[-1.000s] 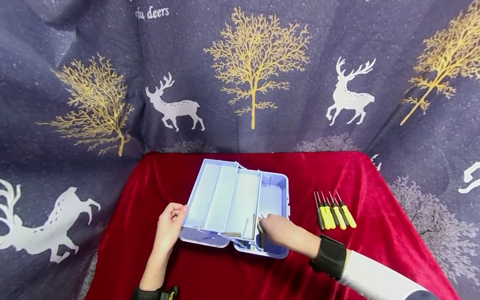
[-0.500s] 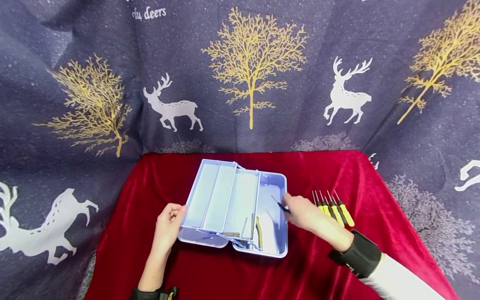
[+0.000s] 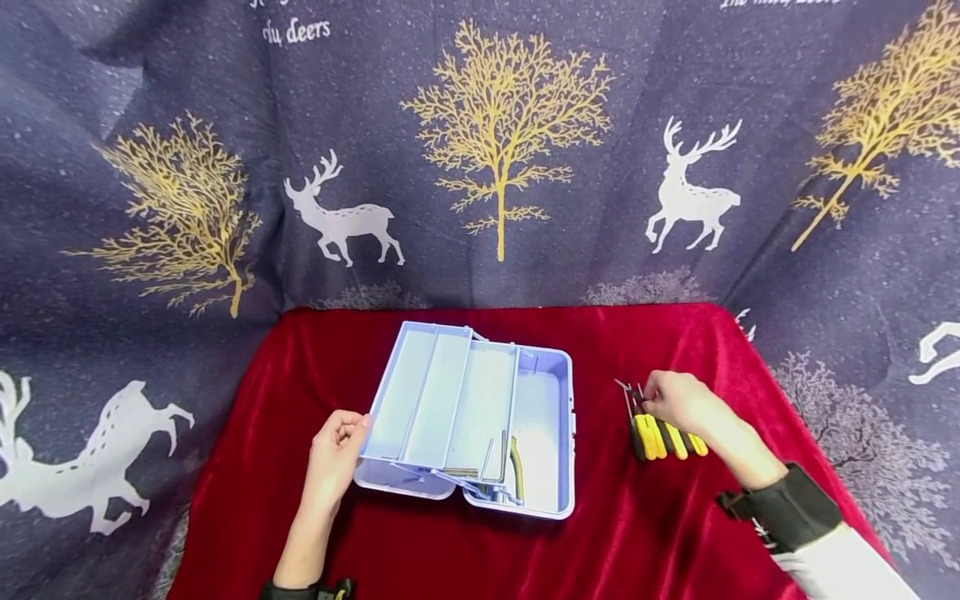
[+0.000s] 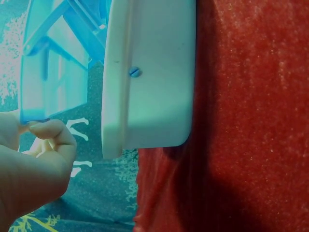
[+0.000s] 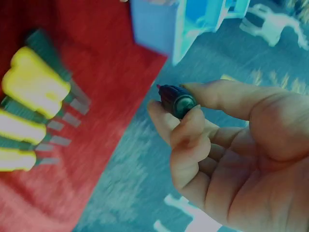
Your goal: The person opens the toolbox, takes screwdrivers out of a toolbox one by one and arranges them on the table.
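My left hand pinches the near left edge of the upper tray of an open light-blue toolbox; the left wrist view shows thumb and finger at the tray corner. Between thumb and fingers, my right hand holds a small screwdriver with a black handle, its thin shaft pointing up and left in the head view. The hand is raised over a row of several yellow-and-black screwdrivers, which lie on the red cloth right of the toolbox and are partly covered by it.
Inside the toolbox's lower compartment, a curved yellow handle lies near the trays. Thin L-shaped hex keys rest at the near end of a tray. Red cloth covers the table; a dark printed curtain hangs behind it.
My right hand has left the toolbox and moved right with the black-handled screwdriver, now over the row of screwdrivers. My left hand stays on the tray edge.
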The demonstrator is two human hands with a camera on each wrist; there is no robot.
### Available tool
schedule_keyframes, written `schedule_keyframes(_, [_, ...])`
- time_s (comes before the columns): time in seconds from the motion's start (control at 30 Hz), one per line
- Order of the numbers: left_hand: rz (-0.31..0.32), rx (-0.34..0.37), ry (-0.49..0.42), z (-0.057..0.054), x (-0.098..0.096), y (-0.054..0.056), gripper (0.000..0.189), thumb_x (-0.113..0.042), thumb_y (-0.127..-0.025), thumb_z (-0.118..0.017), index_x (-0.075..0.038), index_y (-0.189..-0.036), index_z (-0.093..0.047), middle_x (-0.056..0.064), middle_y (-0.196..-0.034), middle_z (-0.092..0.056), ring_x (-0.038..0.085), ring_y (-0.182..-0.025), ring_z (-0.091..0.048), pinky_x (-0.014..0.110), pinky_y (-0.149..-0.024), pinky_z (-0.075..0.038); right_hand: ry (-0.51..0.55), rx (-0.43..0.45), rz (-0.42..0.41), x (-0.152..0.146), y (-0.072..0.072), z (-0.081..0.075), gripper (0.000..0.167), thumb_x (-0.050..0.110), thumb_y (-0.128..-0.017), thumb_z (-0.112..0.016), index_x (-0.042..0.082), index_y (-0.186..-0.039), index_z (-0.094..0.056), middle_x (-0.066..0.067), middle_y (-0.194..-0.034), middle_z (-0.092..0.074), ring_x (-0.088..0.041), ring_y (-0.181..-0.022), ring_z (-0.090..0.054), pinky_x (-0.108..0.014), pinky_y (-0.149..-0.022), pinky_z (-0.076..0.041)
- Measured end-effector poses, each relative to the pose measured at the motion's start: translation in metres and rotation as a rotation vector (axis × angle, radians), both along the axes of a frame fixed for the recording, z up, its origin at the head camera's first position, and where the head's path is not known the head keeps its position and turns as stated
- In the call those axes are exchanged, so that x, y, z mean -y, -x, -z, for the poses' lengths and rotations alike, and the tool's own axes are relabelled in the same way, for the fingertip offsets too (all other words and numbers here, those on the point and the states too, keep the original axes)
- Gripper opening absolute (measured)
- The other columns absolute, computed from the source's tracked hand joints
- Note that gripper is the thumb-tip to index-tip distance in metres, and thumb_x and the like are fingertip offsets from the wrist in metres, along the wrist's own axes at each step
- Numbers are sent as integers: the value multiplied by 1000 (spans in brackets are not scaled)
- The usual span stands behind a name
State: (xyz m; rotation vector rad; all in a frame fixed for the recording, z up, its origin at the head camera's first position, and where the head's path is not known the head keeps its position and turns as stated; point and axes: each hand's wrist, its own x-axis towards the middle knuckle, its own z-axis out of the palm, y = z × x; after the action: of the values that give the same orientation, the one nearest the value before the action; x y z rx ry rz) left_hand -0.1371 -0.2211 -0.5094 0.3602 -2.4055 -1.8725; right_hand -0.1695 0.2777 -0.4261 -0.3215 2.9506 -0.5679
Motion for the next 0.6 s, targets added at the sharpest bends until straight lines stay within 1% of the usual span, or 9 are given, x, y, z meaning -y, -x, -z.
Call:
schedule_keyframes(0.17, [-1, -6, 7, -2, -1, 0, 20, -17, -103, -67, 2, -107, -63, -3, -74, -63, 5, -64, -56, 24, -60, -49, -46, 32, 110, -39, 2, 11, 12, 5, -81, -73, 1, -85, -63, -12, -77, -65, -29, -71, -60, -48, -67, -50])
schedule_keyframes(0.27, [-7, -11, 18, -3, -1, -1, 20, -18, -103, -67, 2, -107, -64, -4, -74, -63, 5, -64, -56, 24, -60, -49, -61, 66, 168, -61, 3, 24, 12, 6, -82, -72, 0, -86, -62, -14, -78, -65, -32, -73, -61, -50, -68, -50])
schedule_keyframes(0.47, [-10, -9, 34, -3, -1, -2, 19, -17, -102, -68, 1, -106, -64, -4, -73, -62, 5, -64, -55, 24, -60, -49, -70, 117, 218, -91, -3, 53, 15, 9, -84, -71, -1, -87, -61, -17, -79, -64, -36, -75, -61, -51, -69, -50])
schedule_keyframes(0.6, [-6, -6, 38, -3, -1, -2, 18, -16, -102, -68, 1, -106, -64, -4, -74, -62, 5, -64, -55, 24, -61, -50, -70, 138, 249, -101, -5, 65, 16, 11, -85, -70, -1, -89, -60, -18, -81, -63, -36, -76, -61, -51, -70, -50])
